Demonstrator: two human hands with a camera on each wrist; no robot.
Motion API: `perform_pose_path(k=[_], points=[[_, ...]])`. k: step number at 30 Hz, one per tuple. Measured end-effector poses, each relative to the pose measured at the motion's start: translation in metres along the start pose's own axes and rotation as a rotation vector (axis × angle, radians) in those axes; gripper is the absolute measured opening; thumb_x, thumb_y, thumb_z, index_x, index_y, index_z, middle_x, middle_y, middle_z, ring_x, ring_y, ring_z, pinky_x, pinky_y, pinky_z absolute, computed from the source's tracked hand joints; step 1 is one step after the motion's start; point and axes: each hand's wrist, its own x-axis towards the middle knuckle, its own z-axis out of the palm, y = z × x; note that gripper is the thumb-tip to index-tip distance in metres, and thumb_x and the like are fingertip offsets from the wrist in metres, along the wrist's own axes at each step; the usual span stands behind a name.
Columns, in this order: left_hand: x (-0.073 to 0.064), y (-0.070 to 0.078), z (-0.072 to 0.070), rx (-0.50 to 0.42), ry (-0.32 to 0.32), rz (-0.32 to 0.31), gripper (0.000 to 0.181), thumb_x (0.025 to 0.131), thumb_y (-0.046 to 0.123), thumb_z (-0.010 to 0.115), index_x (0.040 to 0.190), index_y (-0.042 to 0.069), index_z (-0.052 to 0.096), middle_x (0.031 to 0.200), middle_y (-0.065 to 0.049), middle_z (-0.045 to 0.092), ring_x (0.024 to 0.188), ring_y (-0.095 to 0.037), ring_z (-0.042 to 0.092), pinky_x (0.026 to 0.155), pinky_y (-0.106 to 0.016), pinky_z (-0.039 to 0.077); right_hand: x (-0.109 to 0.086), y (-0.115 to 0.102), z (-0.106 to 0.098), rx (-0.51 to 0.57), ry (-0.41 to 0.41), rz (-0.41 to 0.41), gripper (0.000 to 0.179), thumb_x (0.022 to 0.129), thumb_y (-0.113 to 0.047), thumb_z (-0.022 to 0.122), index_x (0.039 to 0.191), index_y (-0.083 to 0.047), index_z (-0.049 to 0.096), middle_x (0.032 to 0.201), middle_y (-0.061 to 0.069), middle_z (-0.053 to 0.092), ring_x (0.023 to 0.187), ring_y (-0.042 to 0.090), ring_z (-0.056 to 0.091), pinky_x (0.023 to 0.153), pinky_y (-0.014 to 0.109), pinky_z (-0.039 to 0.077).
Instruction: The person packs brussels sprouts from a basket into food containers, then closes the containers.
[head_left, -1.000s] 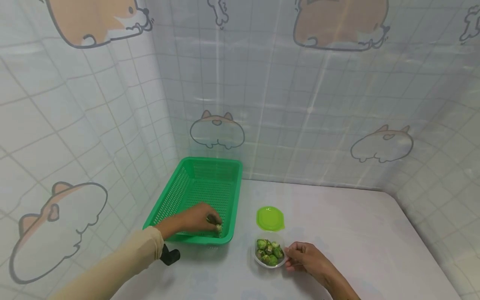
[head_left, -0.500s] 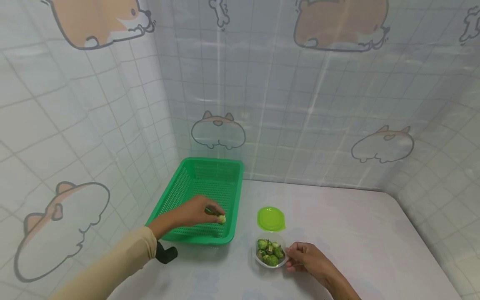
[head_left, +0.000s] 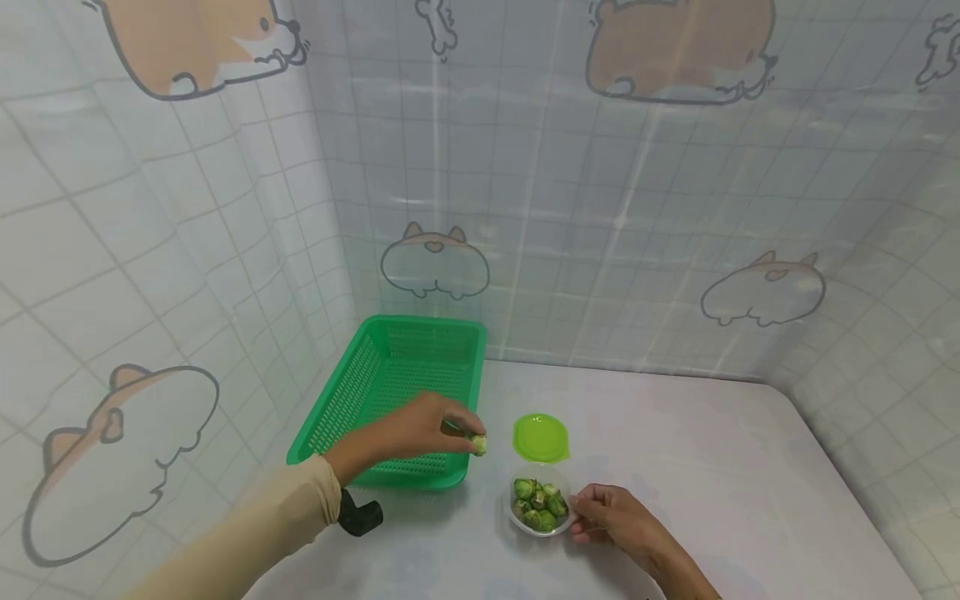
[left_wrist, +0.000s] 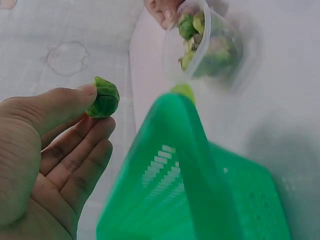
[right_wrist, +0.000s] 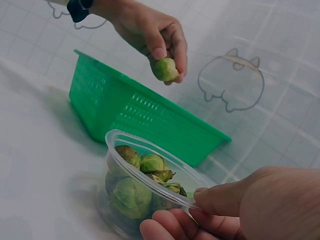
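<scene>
Between thumb and fingers my left hand (head_left: 427,427) pinches a Brussels sprout (left_wrist: 105,98), held in the air over the right rim of the green basket (head_left: 480,350). Several more Brussels sprouts (right_wrist: 132,198) fill a clear plastic bowl (right_wrist: 116,137) standing on the table to the right of the basket. My right hand (head_left: 615,518) grips that bowl's rim from the right, thumb on top and fingers curled below, as the right wrist view shows. No sprouts show in the visible part of the basket; my left forearm hides some of its near side.
A lime-green lid (head_left: 541,437) lies flat on the white table (head_left: 675,450) just behind the bowl. Curtain walls (head_left: 600,208) with dog drawings enclose the table at the back and both sides. A black device (head_left: 360,513) sits at my left wrist.
My left hand has risen out of the basket with the Brussels sprout and moved right, toward the bowl. The right hand and the bowl have stayed in place.
</scene>
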Motion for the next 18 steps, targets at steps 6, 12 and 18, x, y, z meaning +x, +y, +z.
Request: perform_pose_path(k=[6, 12, 18], points=[[0.015, 0.006, 0.017, -0.031, -0.033, 0.032, 0.021, 0.092, 0.025, 0.076, 0.113, 0.021, 0.076, 0.110, 0.013, 0.072, 0.104, -0.005, 0.067, 0.089, -0.024, 0.057, 0.000, 0.000, -0.002, -0.004, -0.001, 0.003, 0.027, 0.100, -0.026, 0.064, 0.097, 0.000, 0.062, 0.088, 0.008, 0.069, 0.081, 0.017, 0.069, 0.077, 0.032, 0.061], [0.027, 0.010, 0.033, -0.041, -0.057, 0.076, 0.021, 0.093, 0.023, 0.075, 0.114, 0.021, 0.075, 0.112, 0.012, 0.071, 0.105, -0.002, 0.066, 0.091, -0.020, 0.055, 0.001, 0.001, -0.002, -0.004, -0.003, 0.002, 0.027, 0.101, -0.026, 0.063, 0.097, 0.001, 0.062, 0.088, 0.008, 0.069, 0.081, 0.017, 0.069, 0.076, 0.032, 0.061], [0.039, 0.016, 0.047, -0.050, -0.079, 0.114, 0.021, 0.094, 0.021, 0.074, 0.115, 0.017, 0.075, 0.111, 0.010, 0.071, 0.105, -0.003, 0.066, 0.091, -0.020, 0.055, 0.002, 0.002, -0.002, -0.012, 0.005, 0.009, 0.027, 0.101, -0.026, 0.063, 0.098, 0.001, 0.062, 0.087, 0.008, 0.069, 0.080, 0.017, 0.069, 0.075, 0.032, 0.061]])
